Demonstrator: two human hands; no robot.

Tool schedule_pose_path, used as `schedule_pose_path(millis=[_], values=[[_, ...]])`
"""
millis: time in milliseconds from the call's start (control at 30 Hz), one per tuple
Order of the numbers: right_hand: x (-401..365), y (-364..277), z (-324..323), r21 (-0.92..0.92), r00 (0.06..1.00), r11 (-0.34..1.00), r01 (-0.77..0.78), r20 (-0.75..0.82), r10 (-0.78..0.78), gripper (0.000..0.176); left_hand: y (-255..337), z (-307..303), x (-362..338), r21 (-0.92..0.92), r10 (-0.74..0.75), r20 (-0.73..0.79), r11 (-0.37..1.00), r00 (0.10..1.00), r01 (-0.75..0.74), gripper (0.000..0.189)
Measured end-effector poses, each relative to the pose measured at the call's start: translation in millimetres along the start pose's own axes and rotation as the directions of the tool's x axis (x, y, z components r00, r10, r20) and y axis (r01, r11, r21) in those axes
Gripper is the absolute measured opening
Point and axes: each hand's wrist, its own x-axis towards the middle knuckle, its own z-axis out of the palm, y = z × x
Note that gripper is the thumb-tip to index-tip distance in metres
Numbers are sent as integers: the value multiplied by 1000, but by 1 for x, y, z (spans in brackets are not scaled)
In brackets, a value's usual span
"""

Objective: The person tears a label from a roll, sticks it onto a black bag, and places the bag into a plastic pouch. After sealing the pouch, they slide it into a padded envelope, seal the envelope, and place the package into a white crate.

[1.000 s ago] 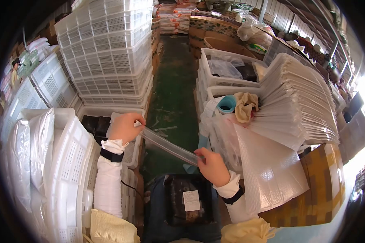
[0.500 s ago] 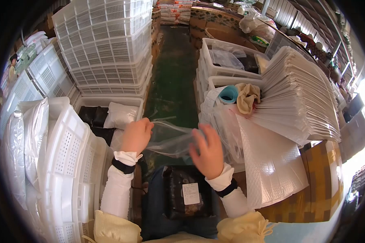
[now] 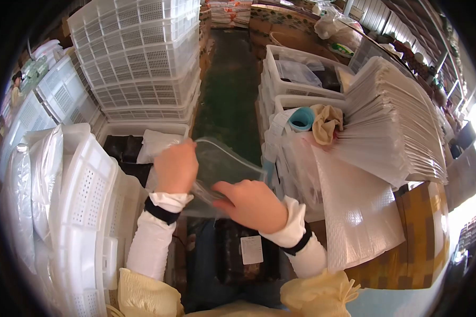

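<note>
A clear plastic bag [image 3: 222, 164] is stretched out in front of me over the aisle. My left hand [image 3: 176, 167] is closed on its left edge. Across the bag's near part lies my right hand [image 3: 255, 206], thumb and fingers drawn together on the thin film; the exact grip is partly hidden. Below, on my lap, rests a dark, shiny wrapped package [image 3: 228, 253] with a white printed label [image 3: 252, 250]. The bag and my right hand cover its upper end.
Stacked white crates [image 3: 137, 63] stand at left, beside a crate [image 3: 143, 127] of black and white packets. Bubble mailers [image 3: 391, 116] fan out at right, near a blue tape roll [image 3: 301, 119] and crumpled beige cloth [image 3: 327, 124]. A taped cardboard box [image 3: 420, 232] stands below them.
My right hand has moved left and down, from open fingers beside the bag to a closed hold on it. My left hand has risen slightly, and the bag is spread wider.
</note>
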Motion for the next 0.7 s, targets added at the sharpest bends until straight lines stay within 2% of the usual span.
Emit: schedule_pose_path(millis=[33, 67, 100, 133, 167, 233, 300, 333, 400, 433, 467, 533, 567, 667, 700], values=[[-8, -6, 0, 79, 986, 991, 109, -136, -98, 19, -6, -1, 4, 18, -17, -34, 1000, 999, 18, 13], [-17, -8, 2, 141, 944, 964, 226, -277, -181, 20, -15, -3, 5, -62, -69, -137, 996, 988, 61, 14], [-28, -4, 2, 275, 917, 907, 320, -332, -222, 24, -25, -5, 8, -145, -128, -238, 985, 963, 95, 15], [-44, 3, 4, 279, 929, 933, 227, -351, -121, 27, -31, -7, 8, -231, -195, -329, 965, 924, 122, 17], [-63, 12, 9, 286, 929, 949, 131, -369, -17, 30, -32, -8, 4, -434, -301, -321, 889, 898, 143, 18], [-96, 27, 36, 314, 877, 942, -116, -413, 246, 39, -32, -8, -15, -773, -496, -235, 617, 836, 148, 22], [-126, 48, 74, 363, 716, 844, -394, -455, 530, 50, -42, 22, -44, -870, -548, 16, 404, 836, 281, 28], [-144, 65, 96, 425, 699, 797, -430, -402, 591, 57, -44, 40, -62, -891, -551, 142, 291, 822, 349, 33], [-167, 87, 123, 535, 655, 680, -500, -280, 702, 70, -34, 64, -101, -906, -540, 394, -92, 744, 413, 32], [-173, 90, 124, 627, 649, 561, -541, -113, 752, 82, -25, 68, -122, -844, -477, 531, -225, 700, 487, 34], [-173, 88, 125, 602, 657, 577, -553, -111, 746, 84, -15, 70, -141, -756, -394, 654, -347, 646, 554, 37], [-169, 84, 129, 543, 679, 615, -571, -110, 726, 89, 3, 76, -170, -655, -209, 731, -478, 649, 585, 40], [-167, 85, 130, 592, 665, 580, -560, -97, 741, 88, 7, 82, -183, -632, -98, 706, -536, 701, 560, 40], [-160, 89, 129, 807, 673, 408, -426, -18, 739, 83, 28, 63, -190, -644, -194, 679, -620, 708, 448, 38], [-151, 77, 121, 854, 714, 409, -322, -64, 697, 81, 32, 59, -190, -721, -233, 630, -528, 740, 448, 38]])
